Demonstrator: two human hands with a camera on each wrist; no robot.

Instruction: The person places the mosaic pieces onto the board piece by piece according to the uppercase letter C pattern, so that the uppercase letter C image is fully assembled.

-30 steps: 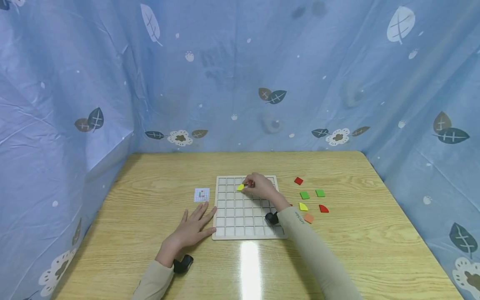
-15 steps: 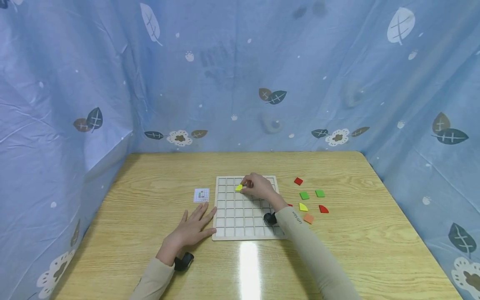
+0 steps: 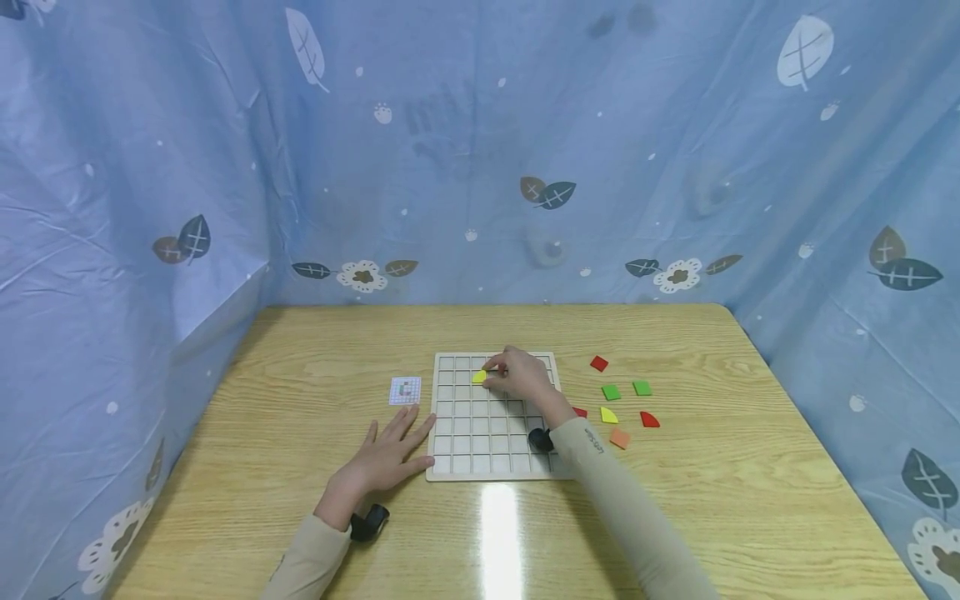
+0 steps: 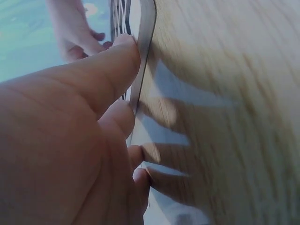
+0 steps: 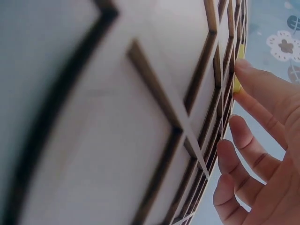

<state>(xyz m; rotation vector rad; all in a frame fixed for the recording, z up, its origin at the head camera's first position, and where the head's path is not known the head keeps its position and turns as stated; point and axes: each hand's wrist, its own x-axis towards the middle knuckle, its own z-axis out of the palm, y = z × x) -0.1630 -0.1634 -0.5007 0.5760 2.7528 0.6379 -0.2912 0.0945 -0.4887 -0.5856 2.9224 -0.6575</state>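
A square grid board (image 3: 480, 443) with pale cells and a raised wooden lattice lies mid-table. My right hand (image 3: 522, 377) reaches over it and pinches a yellow quarter-round tile (image 3: 479, 377) between thumb and index finger, at a cell in the second row from the back. In the right wrist view, the tile (image 5: 237, 86) shows only as a thin yellow strip by the fingertips. My left hand (image 3: 382, 460) lies spread on the table, with its thumb and fingers touching the board's left edge. The left wrist view shows the thumb (image 4: 117, 65) against that edge.
A small pattern card (image 3: 405, 391) lies left of the board. Scattered to the right are a red square tile (image 3: 599, 363), two green squares (image 3: 611, 392), another yellow quarter-round (image 3: 609, 415), red pieces (image 3: 649, 419) and an orange tile (image 3: 619, 437). A blue curtain (image 3: 480, 167) surrounds the table.
My right hand has shifted the yellow tile slightly to the left over the board. The left hand stays at the board's edge.
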